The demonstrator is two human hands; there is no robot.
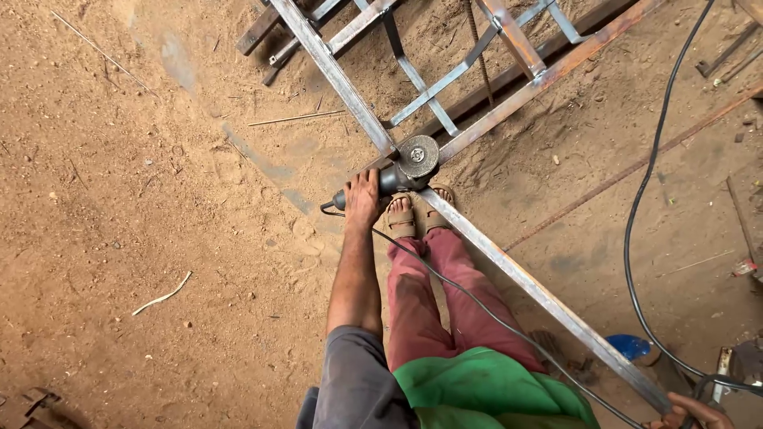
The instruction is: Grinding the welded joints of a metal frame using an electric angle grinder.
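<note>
My left hand (pixel 363 195) is closed around the body of a grey angle grinder (pixel 395 178). Its disc (pixel 418 155) lies against the corner joint of a welded steel frame (pixel 334 75) that stands over the sandy ground. From that corner a long steel bar (pixel 517 274) runs down to the lower right. My right hand (pixel 693 412) grips the bar's near end at the picture's bottom edge and is only partly in view. The grinder's thin cable (pixel 469 298) trails back across my maroon trousers. My sandalled feet (pixel 413 216) stand just under the joint.
A thick black cable (pixel 636 238) loops over the ground at the right. A long rusty rod (pixel 628 171) and metal scraps lie there too. A blue round object (pixel 630 346) sits under the bar. A white stick (pixel 163 295) lies on the sand at the left.
</note>
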